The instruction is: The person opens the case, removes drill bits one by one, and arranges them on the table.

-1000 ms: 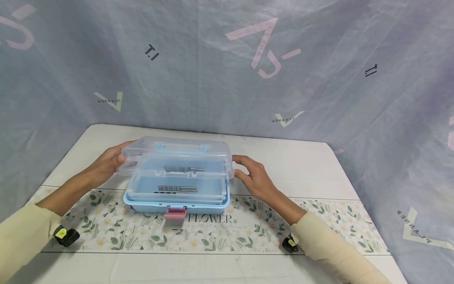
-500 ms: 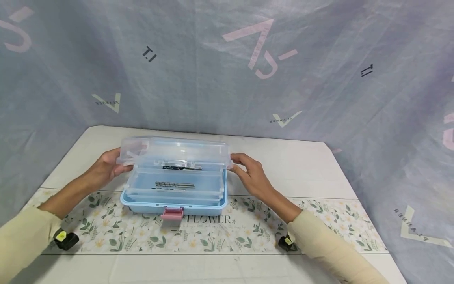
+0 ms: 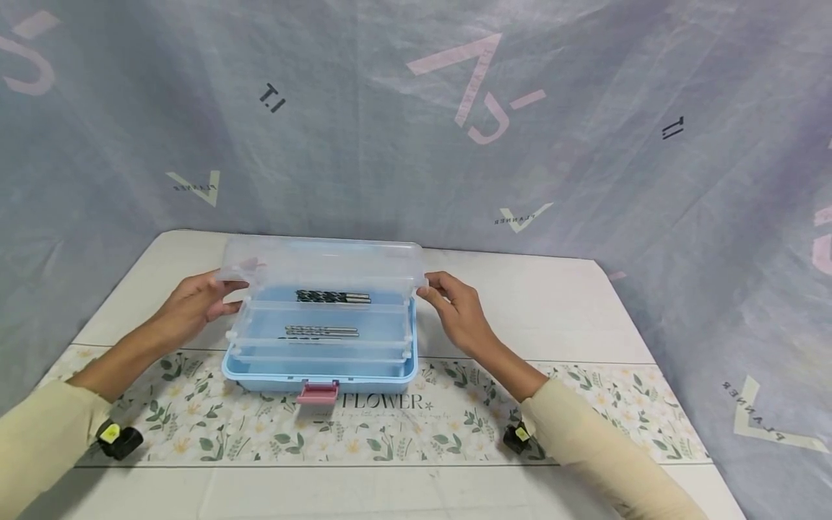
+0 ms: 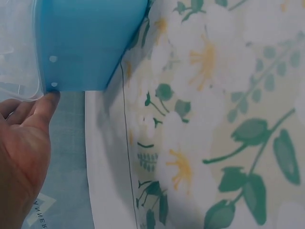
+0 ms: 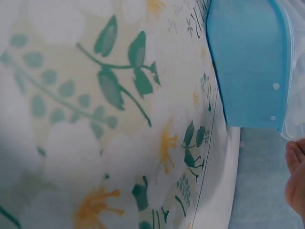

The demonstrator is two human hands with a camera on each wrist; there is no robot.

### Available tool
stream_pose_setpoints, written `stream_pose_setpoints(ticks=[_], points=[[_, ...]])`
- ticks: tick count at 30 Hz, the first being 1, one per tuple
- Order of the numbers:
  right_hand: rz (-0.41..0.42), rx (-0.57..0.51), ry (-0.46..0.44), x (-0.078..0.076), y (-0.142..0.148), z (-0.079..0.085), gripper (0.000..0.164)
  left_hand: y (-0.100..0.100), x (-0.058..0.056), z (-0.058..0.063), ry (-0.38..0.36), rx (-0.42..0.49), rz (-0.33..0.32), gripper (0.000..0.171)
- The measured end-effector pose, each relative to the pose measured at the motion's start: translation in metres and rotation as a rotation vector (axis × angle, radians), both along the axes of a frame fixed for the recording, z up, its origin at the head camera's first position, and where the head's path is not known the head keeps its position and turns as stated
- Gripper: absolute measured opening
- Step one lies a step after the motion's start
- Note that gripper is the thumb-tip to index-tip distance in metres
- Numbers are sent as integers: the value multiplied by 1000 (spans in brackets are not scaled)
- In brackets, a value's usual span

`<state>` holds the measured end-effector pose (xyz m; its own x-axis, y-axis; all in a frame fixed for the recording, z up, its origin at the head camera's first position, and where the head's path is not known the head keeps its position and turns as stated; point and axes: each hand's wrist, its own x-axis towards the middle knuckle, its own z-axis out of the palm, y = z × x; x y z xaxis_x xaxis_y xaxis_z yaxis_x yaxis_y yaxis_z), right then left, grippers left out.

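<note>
A light blue toolbox (image 3: 260, 383) stands on the table with its clear lid (image 3: 325, 261) tilted up and back. My left hand (image 3: 188, 307) holds the lid's left end, some fingertips showing through the plastic. At the lid's right corner, my right hand (image 3: 458, 310) pinches the edge between thumb and fingers. Inside, clear trays (image 3: 383, 325) rise in steps. Dark twist drill bits (image 3: 331, 297) lie in the upper tray, and silvery drill bits (image 3: 321, 331) in the lower one. Both wrist views show the box's blue end walls (image 4: 90, 47) beside the hands.
A pink latch (image 3: 318, 392) hangs down at the box's front. Under the box runs a floral band (image 3: 364, 437) across the white table (image 3: 520, 310). A grey printed cloth (image 3: 364, 144) hangs behind and at both sides.
Both hands have swung the lid up and backward. Its front edge now sits above the dark drill bits, and the trays have spread further apart.
</note>
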<state>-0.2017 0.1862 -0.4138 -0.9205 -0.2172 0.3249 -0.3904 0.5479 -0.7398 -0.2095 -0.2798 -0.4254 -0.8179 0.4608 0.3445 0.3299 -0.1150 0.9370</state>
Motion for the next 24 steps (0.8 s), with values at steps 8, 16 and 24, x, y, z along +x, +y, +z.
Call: stream_pose_setpoints(ticks=[8,16,24], points=[[-39,-67,-27,-9,-5,4,36,3,-1,-2,36,-121,221,27],[-56,-134,-46,-18,-9,7,36,10,-5,1,65,-175,328,13],[-53,-149,-46,-21,-10,3,30,15,-9,0,14,-93,327,12]])
